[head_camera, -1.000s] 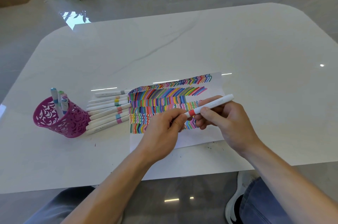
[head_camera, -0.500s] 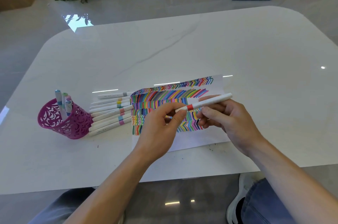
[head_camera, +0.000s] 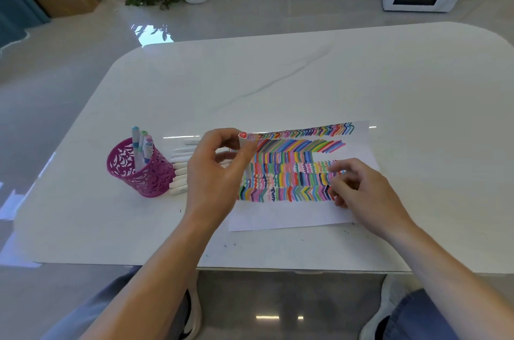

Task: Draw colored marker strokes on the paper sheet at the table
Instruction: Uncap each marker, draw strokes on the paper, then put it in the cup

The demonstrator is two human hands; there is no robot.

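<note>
The paper sheet (head_camera: 292, 214) lies on the white table (head_camera: 306, 84), its upper part filled with rows of coloured strokes. My left hand (head_camera: 214, 173) is over the sheet's left edge and grips a white marker (head_camera: 242, 136), which stands nearly upright with its red end on top. My right hand (head_camera: 364, 189) rests on the right part of the sheet with loosely curled fingers, and I see nothing held in it.
A pink cut-out pen holder (head_camera: 133, 173) with several markers stands to the left. A row of white markers (head_camera: 180, 170) lies between it and the sheet, partly hidden by my left hand. The table's front edge is close to my body.
The marker passed from my right hand to my left, which carried it left to the sheet's edge and turned it upright. My right hand let go and settled on the paper.
</note>
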